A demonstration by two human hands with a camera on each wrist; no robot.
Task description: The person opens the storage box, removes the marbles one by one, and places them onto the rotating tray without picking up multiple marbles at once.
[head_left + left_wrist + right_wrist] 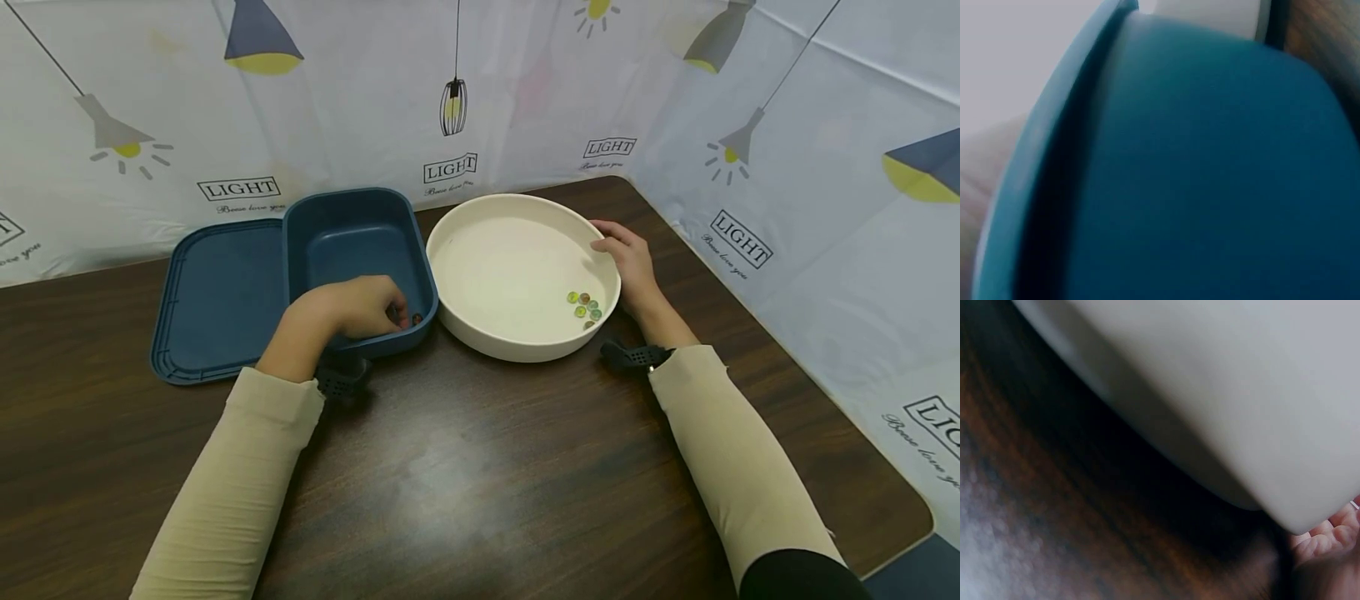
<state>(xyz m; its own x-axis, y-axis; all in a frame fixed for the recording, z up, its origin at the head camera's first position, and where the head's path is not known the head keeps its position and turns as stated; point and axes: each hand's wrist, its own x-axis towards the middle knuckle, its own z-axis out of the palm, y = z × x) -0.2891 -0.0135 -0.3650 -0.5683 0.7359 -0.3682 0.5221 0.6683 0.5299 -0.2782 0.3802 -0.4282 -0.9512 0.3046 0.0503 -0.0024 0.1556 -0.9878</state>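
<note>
My left hand [352, 307] reaches into the deep blue box [352, 250], its fingers bent down at the near right corner. Right beside those fingertips lies a small dark reddish marble [417, 319]; whether the fingers pinch another one is hidden. With my right hand [630, 262] I hold the right rim of a round cream dish [510, 250], thumb over the edge and fingers outside. Several green and brownish glass marbles [581, 312] lie together inside the dish near its right side. The left wrist view shows mostly the box's outer wall [1210, 162]; the right wrist view shows the dish's side [1210, 412].
A flat blue lid [225, 300] lies to the left of the box, touching it. All stand on a dark wood-grain table [450, 467], against a white sheet [360, 100] printed with lamps. The table's right edge runs close past my right arm.
</note>
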